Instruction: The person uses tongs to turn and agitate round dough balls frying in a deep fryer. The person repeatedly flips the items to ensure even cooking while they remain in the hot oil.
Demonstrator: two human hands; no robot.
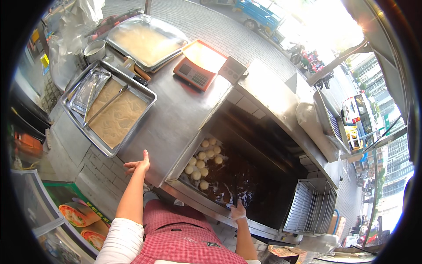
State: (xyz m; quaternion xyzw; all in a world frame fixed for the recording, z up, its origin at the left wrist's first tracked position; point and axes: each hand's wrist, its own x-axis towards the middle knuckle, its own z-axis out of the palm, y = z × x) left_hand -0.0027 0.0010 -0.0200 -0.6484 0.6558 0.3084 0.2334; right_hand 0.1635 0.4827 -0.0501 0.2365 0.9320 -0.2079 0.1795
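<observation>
My left hand [138, 165] is bare and empty, its fingers spread beside the near edge of the steel counter [171, 122]. My right hand [238, 212], in a clear plastic glove, is at the front rim of a deep fryer vat [211, 206]. Its fingers are curled around what looks like a dark, thin utensil [236, 189] over the oil; the utensil's far end is lost against the dark surface. Brown oil [242, 165] fills the vat. Several pale round dough balls [200, 164] cluster at its left side, some touching each other.
Left on the counter, a steel tray [113, 153] holds brown paper, metal tongs [105, 105] and a smaller tray. Behind stand a covered tray [145, 41], a knife [140, 80] and an orange weighing scale [197, 67]. A wire rack [310, 208] borders the vat's right end.
</observation>
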